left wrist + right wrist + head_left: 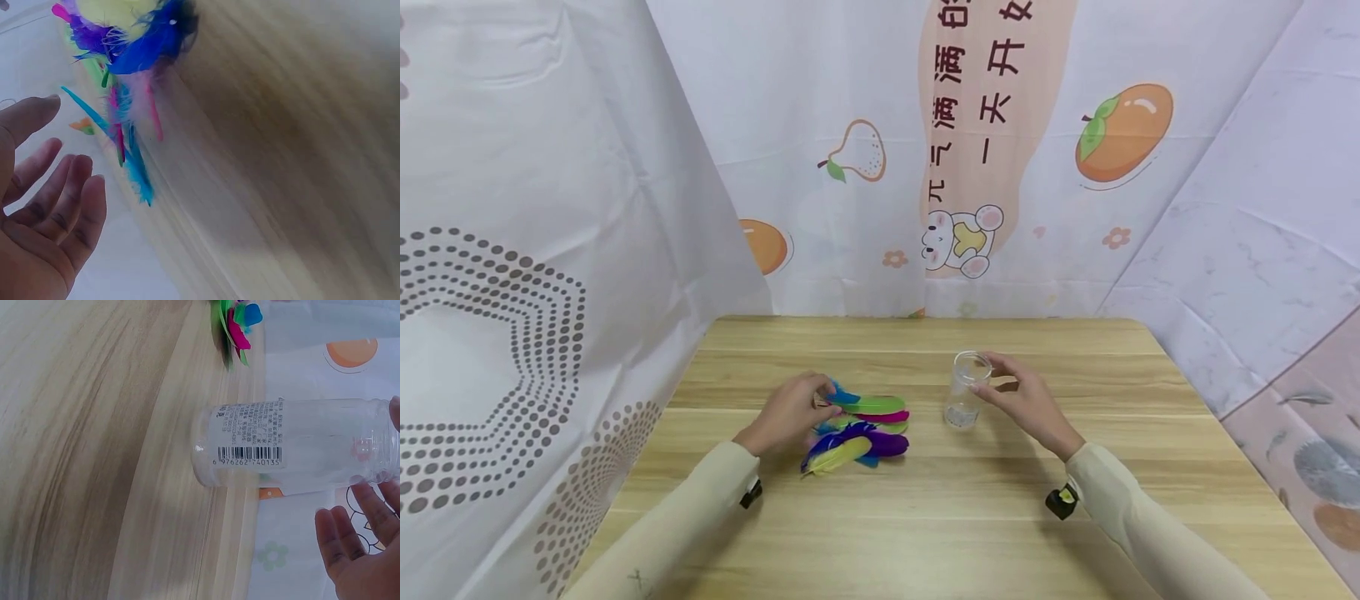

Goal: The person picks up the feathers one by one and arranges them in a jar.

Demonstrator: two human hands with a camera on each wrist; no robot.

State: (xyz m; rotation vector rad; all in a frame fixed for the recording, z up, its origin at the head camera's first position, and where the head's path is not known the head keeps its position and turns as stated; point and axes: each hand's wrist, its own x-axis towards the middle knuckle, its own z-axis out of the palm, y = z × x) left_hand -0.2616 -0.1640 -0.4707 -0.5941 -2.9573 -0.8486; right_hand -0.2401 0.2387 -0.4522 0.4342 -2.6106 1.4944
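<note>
A pile of colored feathers (872, 437), in blue, purple, yellow, green and magenta, lies left of the middle of the table. My left hand (793, 410) is at the pile's left edge. In the left wrist view, its thumb and fingers are apart with nothing between them, beside the feather quills (128, 137). A clear plastic jar (962, 400) stands upright right of the feathers, its mouth uncovered. At the jar's rim, my right hand (1026, 404) grips it between thumb and fingers. The right wrist view shows a printed barcode label (250, 434) on the jar's side.
The wood-grain table (925, 533) ends at a printed cloth curtain (850, 242) along the back. White patterned cloth (625, 208) hangs on the left, and a marbled cloth (1285, 242) on the right. Both wrists carry small dark devices under pale sleeves.
</note>
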